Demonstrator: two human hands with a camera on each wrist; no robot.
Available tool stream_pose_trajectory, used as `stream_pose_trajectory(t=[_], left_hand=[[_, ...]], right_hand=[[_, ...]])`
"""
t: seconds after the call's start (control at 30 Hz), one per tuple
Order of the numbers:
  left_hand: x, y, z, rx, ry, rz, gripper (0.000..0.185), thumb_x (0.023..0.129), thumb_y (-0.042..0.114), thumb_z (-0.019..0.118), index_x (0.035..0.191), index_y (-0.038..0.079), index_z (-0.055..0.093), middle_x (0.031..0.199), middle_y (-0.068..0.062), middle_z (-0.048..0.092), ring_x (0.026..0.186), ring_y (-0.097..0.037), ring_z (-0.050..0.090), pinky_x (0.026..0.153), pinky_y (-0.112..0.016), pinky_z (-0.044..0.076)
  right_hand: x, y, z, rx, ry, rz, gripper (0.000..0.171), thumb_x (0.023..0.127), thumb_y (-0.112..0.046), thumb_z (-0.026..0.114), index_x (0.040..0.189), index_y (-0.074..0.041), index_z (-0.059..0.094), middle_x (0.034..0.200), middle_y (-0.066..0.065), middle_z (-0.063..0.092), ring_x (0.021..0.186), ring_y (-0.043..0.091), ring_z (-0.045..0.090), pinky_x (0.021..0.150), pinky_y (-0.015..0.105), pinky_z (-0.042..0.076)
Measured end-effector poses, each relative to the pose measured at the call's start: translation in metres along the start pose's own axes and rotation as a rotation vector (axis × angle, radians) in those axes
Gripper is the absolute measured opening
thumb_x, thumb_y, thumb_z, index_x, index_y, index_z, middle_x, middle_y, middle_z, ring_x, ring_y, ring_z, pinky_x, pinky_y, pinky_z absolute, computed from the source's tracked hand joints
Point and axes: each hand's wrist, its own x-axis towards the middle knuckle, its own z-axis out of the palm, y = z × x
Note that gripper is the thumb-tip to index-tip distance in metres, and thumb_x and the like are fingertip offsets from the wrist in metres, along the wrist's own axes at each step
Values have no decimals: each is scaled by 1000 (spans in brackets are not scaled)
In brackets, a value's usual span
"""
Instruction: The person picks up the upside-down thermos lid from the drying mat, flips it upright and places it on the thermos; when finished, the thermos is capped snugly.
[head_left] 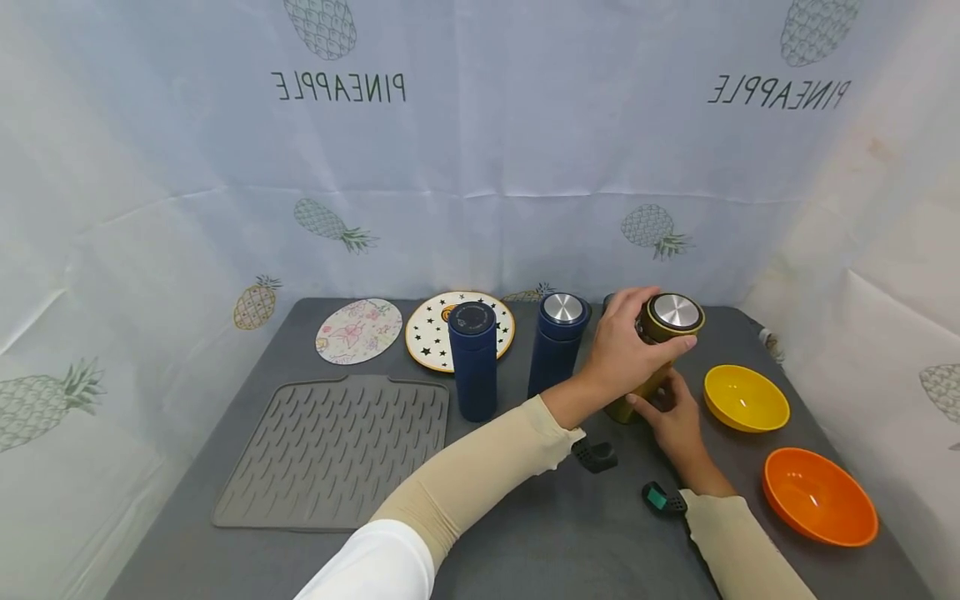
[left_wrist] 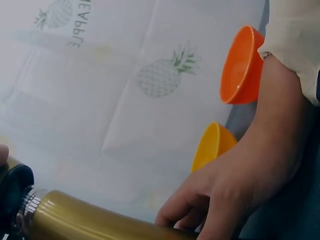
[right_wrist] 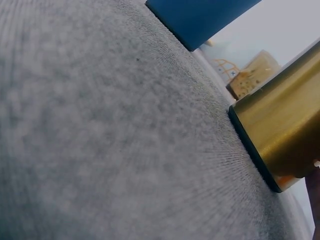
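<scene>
A gold thermos bottle (head_left: 619, 411) stands on the table at the right of the head view, both hands on it. My left hand (head_left: 626, 348) grips its lid (head_left: 675, 312), which has a brushed silver top and gold rim. Low on the body, my right hand (head_left: 678, 423) holds it with thumb and fingers around the side. The left wrist view shows the steel threaded neck (left_wrist: 31, 205) exposed between the lid and the gold body (left_wrist: 95, 217). In the right wrist view the dark base of the bottle (right_wrist: 277, 135) is down on the cloth.
Two dark blue bottles (head_left: 476, 375) (head_left: 553, 354) stand to the left. Behind are a star-patterned plate (head_left: 427, 337) and a floral oval mat (head_left: 358, 332). A grey ridged mat (head_left: 337, 454) lies left. Yellow (head_left: 746, 398) and orange (head_left: 819, 497) bowls sit at the right edge.
</scene>
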Motion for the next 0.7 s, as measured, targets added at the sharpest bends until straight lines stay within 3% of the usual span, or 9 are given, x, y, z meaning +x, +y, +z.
stream_pose_trajectory(t=[0.17,0.3,0.47,0.7], left_hand=[[0,-3,6,13,14,-9,70,82,34,79,141,10,49,134,-3,46,114,-7,49,86,-11,42],[2,-5,8,26,17,-25,70,83,36,78,141,12,48,135,-2,46,115,-6,49,86,-11,42],[1,-6,8,27,14,-55,70,83,36,78,142,12,48,136,-1,45,115,-6,49,86,-12,42],[-1,-9,8,31,18,-81,70,83,37,77,142,12,48,134,-1,46,113,-6,50,86,-12,42]], right_hand=[[0,-1,0,-20,-6,17,63,86,-5,75,139,3,43,127,12,52,108,-4,47,99,41,43],[0,-4,-1,-25,-15,31,64,87,-8,74,141,2,41,129,16,51,114,10,50,98,56,40],[-1,-8,-1,-21,-22,49,64,88,-8,73,141,3,40,130,19,50,115,31,50,98,58,38],[0,-7,-1,-22,-31,45,64,88,-9,73,142,2,40,130,18,50,115,24,51,99,56,39]])
